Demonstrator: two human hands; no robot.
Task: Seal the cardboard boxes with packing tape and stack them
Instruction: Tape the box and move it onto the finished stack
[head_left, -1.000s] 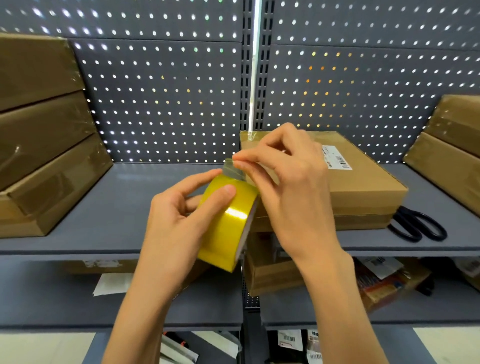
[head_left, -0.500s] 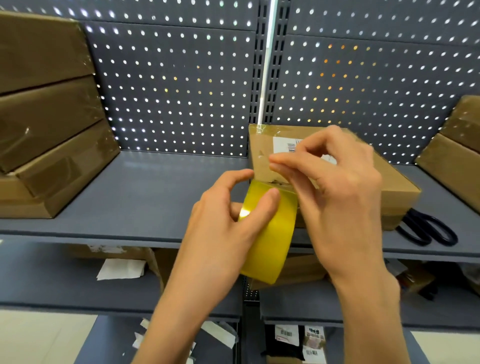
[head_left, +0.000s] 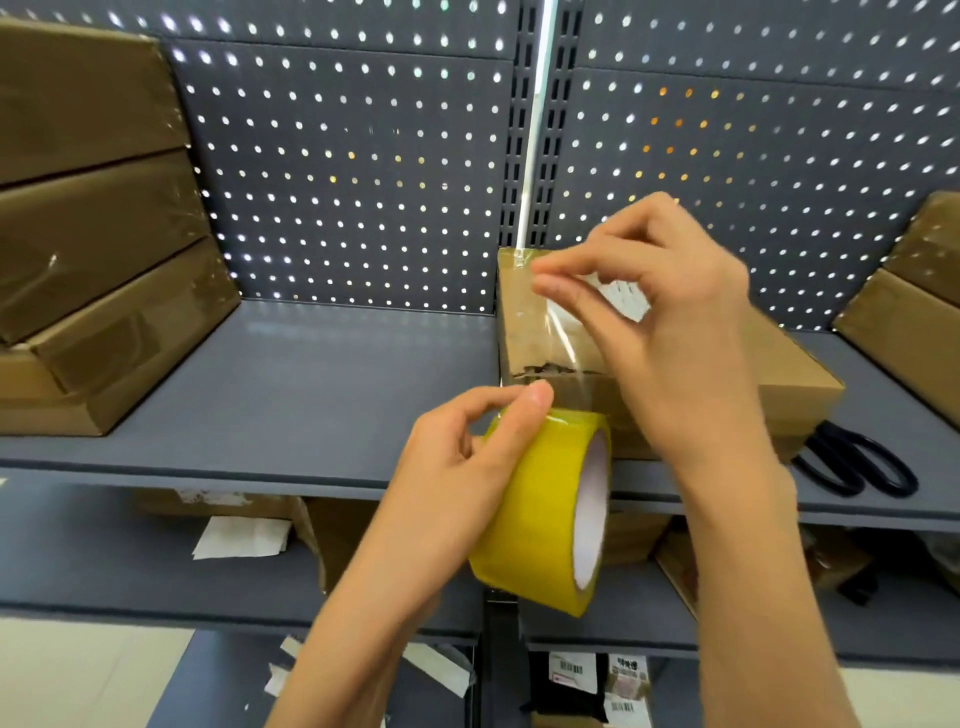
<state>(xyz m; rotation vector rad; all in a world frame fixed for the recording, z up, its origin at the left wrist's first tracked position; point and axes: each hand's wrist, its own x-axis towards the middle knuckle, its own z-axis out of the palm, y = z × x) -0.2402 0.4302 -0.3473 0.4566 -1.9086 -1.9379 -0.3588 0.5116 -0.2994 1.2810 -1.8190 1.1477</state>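
Observation:
My left hand (head_left: 457, 467) grips a yellow roll of packing tape (head_left: 545, 504) in front of the shelf edge, thumb on top of the roll. My right hand (head_left: 670, 332) pinches the free end of the clear tape strip (head_left: 563, 338), which stretches up from the roll. Behind them a flat cardboard box (head_left: 524, 332) with a white label lies on the grey shelf (head_left: 322, 384); its near left edge is torn. My right hand hides most of the box top.
A leaning stack of three taped boxes (head_left: 98, 249) fills the shelf's left end, and more boxes (head_left: 914, 306) lean at the right. Black scissors (head_left: 857, 462) lie on the shelf right of the box. Lower shelves hold boxes and paper scraps.
My right hand has lifted up and away from the roll, drawing out a length of clear tape. The roll has dropped lower and turned its white core toward me.

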